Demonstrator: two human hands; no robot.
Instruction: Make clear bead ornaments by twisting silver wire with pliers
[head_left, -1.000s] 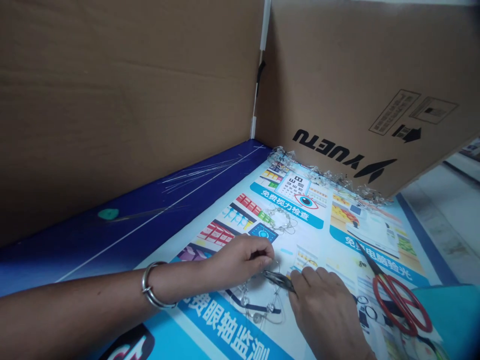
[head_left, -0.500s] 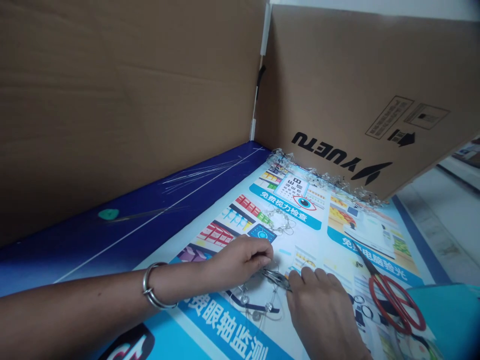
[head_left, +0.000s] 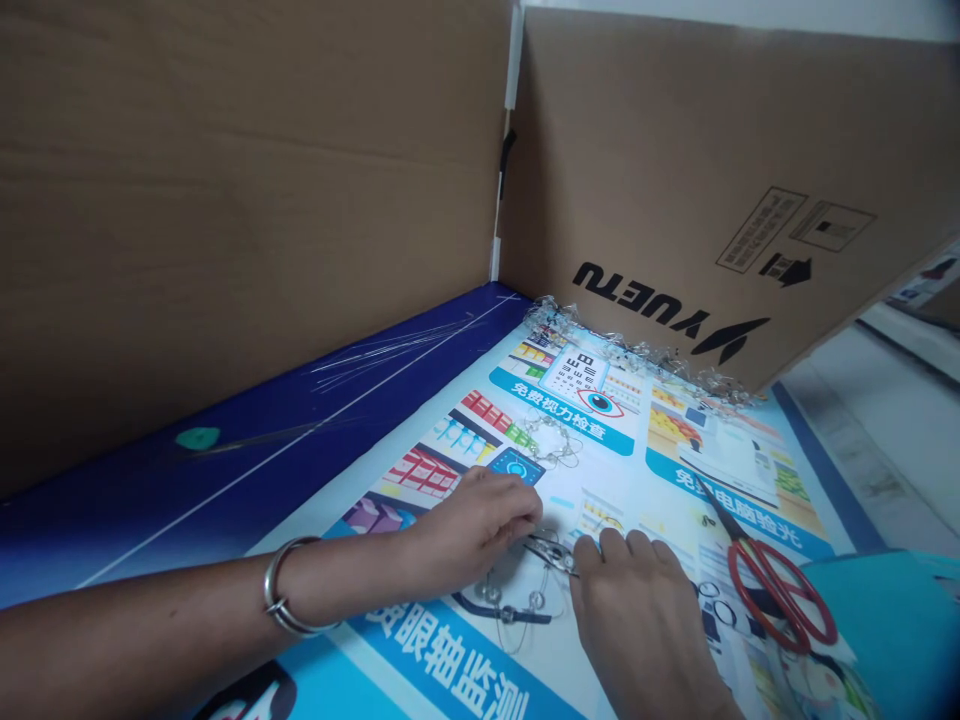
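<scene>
My left hand [head_left: 499, 520], with a silver bangle on its wrist, is closed in a pinch at the middle of the printed sheet; what its fingertips hold is too small to make out. Facing it, my right hand [head_left: 637, 600] is wrapped round small metal pliers [head_left: 553, 553], whose jaws point at the left fingertips. Below the pliers, a thin wire strand with clear beads [head_left: 536, 600] hangs or lies over the sheet. A loose ring of wire and beads [head_left: 555, 440] lies beyond my left hand.
Red-handled scissors [head_left: 784, 595] lie right of my right hand, near a teal sheet [head_left: 885, 620]. Beaded wire pieces [head_left: 645, 355] line the back edge below a cardboard wall [head_left: 637, 180]. At the left lie thin wires [head_left: 390, 350] and a green piece [head_left: 197, 438].
The view has shifted slightly, moving the surroundings left. My left fingers have changed their pose a little near the pliers' tips, and the beads below hang somewhat differently.
</scene>
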